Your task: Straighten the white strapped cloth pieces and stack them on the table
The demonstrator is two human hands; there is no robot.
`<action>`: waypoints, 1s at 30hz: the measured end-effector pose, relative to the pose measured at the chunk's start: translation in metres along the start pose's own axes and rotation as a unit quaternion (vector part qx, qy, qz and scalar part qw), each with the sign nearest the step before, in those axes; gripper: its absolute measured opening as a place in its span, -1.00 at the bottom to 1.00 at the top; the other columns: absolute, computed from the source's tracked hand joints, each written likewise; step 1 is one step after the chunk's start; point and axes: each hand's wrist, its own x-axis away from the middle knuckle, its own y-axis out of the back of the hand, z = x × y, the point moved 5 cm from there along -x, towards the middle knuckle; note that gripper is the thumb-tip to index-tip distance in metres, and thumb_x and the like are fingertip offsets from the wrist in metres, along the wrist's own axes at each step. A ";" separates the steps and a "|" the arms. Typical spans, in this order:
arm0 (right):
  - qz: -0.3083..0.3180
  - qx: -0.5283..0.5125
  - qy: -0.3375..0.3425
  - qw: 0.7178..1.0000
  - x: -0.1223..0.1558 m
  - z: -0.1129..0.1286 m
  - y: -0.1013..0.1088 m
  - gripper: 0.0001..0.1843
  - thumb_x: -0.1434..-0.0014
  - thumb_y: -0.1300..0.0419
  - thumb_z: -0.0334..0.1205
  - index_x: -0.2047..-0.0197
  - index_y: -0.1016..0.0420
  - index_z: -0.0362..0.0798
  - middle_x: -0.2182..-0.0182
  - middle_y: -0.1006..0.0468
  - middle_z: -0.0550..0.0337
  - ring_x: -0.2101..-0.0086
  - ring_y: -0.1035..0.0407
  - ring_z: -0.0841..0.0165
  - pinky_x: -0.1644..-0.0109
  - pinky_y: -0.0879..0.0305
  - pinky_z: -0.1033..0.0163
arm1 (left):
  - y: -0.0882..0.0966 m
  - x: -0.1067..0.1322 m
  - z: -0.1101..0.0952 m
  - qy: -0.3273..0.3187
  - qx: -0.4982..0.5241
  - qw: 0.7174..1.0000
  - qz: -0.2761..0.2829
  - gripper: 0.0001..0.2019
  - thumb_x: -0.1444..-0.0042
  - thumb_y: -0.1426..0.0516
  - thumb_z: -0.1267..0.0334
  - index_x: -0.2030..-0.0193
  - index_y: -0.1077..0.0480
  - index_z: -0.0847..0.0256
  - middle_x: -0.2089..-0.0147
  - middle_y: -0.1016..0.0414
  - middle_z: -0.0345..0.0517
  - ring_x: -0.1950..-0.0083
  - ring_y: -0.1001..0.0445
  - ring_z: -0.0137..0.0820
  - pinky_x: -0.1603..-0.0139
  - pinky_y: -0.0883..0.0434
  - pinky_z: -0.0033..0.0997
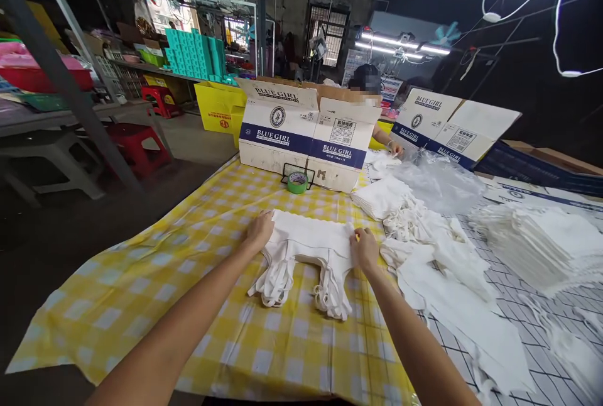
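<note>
A small stack of white garments (313, 236) with looped straps lies in front of me on the yellow checked tablecloth (198, 268). The straps hang toward me in two bunches. At the stack's left upper corner, my left hand (260, 230) is closed on the cloth. My right hand (366, 247) pinches the opposite side edge, its thumb and finger against the fabric. Just beyond the stack, a roll of green tape (297, 183) rests by a black wire stand. To the right of my right hand lie loose white garments (414, 230) in a heap.
A printed carton (301, 136) stands at the table's far edge; another carton (447, 123) is behind on the right. A tall pile of white cloth (541, 242) and clear plastic (438, 180) occupy the right side. A co-worker's hand (394, 148) shows behind the carton. Red stools (141, 148) stand left.
</note>
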 end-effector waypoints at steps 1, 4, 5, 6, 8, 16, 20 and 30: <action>-0.008 0.008 0.009 1.000 0.002 0.002 0.000 -0.74 -0.15 -0.05 -0.24 0.13 -0.45 -0.09 0.13 -0.42 0.01 0.13 -0.31 0.24 0.16 -0.09 0.26 | -0.001 0.001 0.000 -0.003 -0.007 1.000 -0.008 -0.77 -0.18 -0.07 0.24 0.07 -0.38 0.26 -0.02 -0.38 0.02 -0.01 -0.37 -0.26 -0.03 -0.32 -0.11; -0.020 0.021 0.026 0.999 0.005 0.007 0.001 -0.76 -0.16 -0.04 -0.25 0.13 -0.44 -0.05 0.15 -0.41 0.05 0.14 -0.29 0.27 0.18 -0.07 0.28 | -0.003 0.004 -0.002 -0.009 -0.017 0.999 -0.037 -0.85 -0.15 -0.06 0.29 0.22 -0.43 0.24 0.02 -0.38 0.07 -0.04 -0.33 -0.20 -0.04 -0.27 -0.16; -0.021 0.022 0.028 0.999 0.005 0.007 0.001 -0.78 -0.16 -0.04 -0.25 0.16 -0.45 -0.05 0.17 -0.42 0.06 0.17 -0.30 0.28 0.20 -0.07 0.28 | -0.002 0.003 -0.002 -0.010 -0.018 0.999 -0.047 -0.87 -0.12 -0.08 0.28 0.26 -0.43 0.23 0.02 -0.38 0.08 -0.07 -0.30 -0.17 -0.04 -0.26 -0.17; -0.022 0.020 0.029 0.999 0.005 0.007 0.000 -0.79 -0.16 -0.05 -0.24 0.19 -0.45 -0.05 0.20 -0.42 0.07 0.20 -0.30 0.30 0.23 -0.06 0.29 | -0.001 0.002 -0.002 -0.011 -0.016 0.998 -0.056 -0.88 -0.09 -0.10 0.26 0.29 -0.43 0.23 0.03 -0.38 0.08 -0.09 -0.28 -0.14 -0.04 -0.25 -0.18; -0.022 0.009 0.029 0.999 0.004 0.007 -0.001 -0.83 -0.13 -0.07 -0.22 0.28 -0.45 -0.06 0.27 -0.43 0.10 0.29 -0.30 0.34 0.29 -0.04 0.31 | 0.001 -0.001 -0.003 -0.011 -0.005 0.997 -0.070 -0.87 -0.01 -0.16 0.21 0.36 -0.42 0.22 0.08 -0.39 0.08 -0.09 -0.27 -0.11 -0.02 -0.25 -0.19; -0.033 -0.106 0.049 0.993 -0.014 0.016 0.024 -0.76 -0.06 -0.05 -0.09 0.54 -0.24 -0.04 0.59 -0.29 0.29 0.52 -0.13 0.41 0.41 -0.01 0.33 | 0.025 -0.022 -0.013 -0.034 0.148 0.983 -0.102 -0.90 0.07 -0.14 0.24 0.50 -0.33 0.19 0.43 -0.38 -0.14 0.29 -0.37 -0.31 0.23 -0.28 -0.35; -0.026 -0.179 0.086 0.980 -0.030 0.031 0.066 -0.72 -0.09 -0.01 -0.01 0.49 -0.22 -0.03 0.58 -0.27 0.30 0.51 -0.13 0.42 0.43 -0.06 0.35 | 0.064 -0.032 -0.027 -0.069 0.270 0.953 -0.122 -0.84 0.00 -0.06 0.14 0.41 -0.28 0.19 0.50 -0.33 -0.25 0.45 -0.32 -0.42 0.40 -0.25 -0.46; -0.065 -0.345 0.182 0.918 -0.072 0.105 0.195 -0.75 -0.02 -0.17 -0.10 0.51 -0.21 -0.04 0.60 -0.22 0.36 0.54 -0.08 0.48 0.49 -0.03 0.37 | 0.183 -0.053 -0.093 -0.164 0.454 0.866 -0.131 -0.79 0.06 -0.14 0.13 0.40 -0.21 0.18 0.57 -0.31 -0.31 0.61 -0.22 -0.51 0.59 -0.12 -0.57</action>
